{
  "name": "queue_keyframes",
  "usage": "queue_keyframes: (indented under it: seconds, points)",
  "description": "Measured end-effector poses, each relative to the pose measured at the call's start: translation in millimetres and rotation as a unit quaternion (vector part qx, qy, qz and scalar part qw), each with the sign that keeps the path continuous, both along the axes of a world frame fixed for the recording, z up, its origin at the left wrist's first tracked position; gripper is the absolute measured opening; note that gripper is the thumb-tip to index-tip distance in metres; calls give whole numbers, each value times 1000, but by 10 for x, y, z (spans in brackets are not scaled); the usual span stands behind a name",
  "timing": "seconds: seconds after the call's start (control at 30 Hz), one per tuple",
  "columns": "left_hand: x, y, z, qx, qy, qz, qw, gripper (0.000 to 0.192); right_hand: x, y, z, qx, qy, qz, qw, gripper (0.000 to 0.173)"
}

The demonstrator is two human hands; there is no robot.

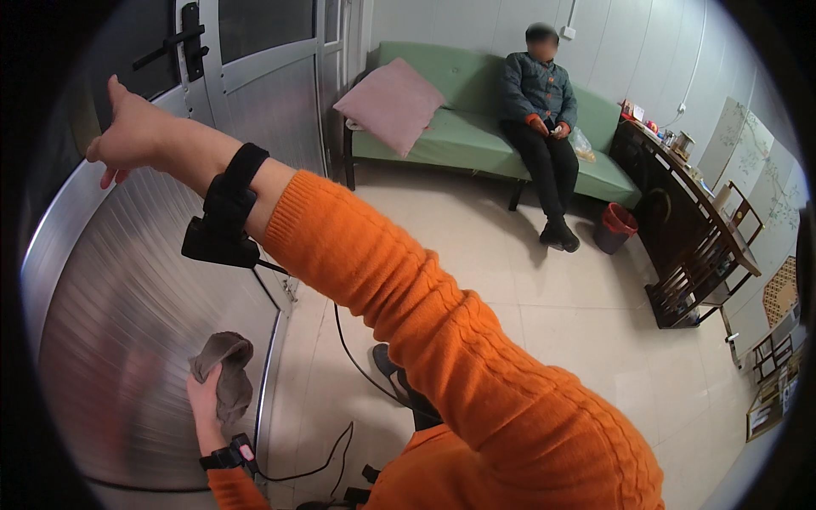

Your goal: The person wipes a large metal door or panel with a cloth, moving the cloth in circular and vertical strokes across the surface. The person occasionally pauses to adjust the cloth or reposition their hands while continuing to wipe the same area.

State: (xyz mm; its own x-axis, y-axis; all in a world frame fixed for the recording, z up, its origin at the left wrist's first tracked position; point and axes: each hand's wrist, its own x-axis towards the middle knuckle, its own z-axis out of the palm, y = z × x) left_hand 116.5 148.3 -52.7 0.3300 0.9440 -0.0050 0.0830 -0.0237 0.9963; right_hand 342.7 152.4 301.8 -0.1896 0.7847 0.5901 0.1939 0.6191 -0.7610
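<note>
My left hand grips a crumpled grey-brown cloth in front of the lower ribbed metal panel of a door. My right arm, in an orange sweater sleeve, stretches across the view to the upper left. At its end, my right hand has its fingers apart beside the door's dark glass pane, with nothing visible in it. Whether it touches the door I cannot tell. A black door handle sits above that hand. Black straps with devices wrap both my wrists.
A person sits on a green sofa with a pink cushion. A bin with a red liner stands near a dark wooden table. Black cables hang near my legs above the tiled floor.
</note>
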Motion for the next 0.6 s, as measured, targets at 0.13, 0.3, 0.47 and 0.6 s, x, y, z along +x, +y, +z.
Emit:
queue_keyframes:
  seconds: [0.13,0.3,0.47,0.6]
  points:
    - [18,-16,37,-18,7,16,1000,50,17,18,-74,-8,-14,-15,1000,103]
    - [54,-75,119,-40,7,23,999,48,0,-148,-185,0,-6,-37,999,94]
    - [108,-142,202,-33,-44,-32,998,43,244,-907,-641,-25,178,127,976,70]
    - [5,-179,210,13,25,45,999,41,607,-1552,-1057,36,187,298,935,47]
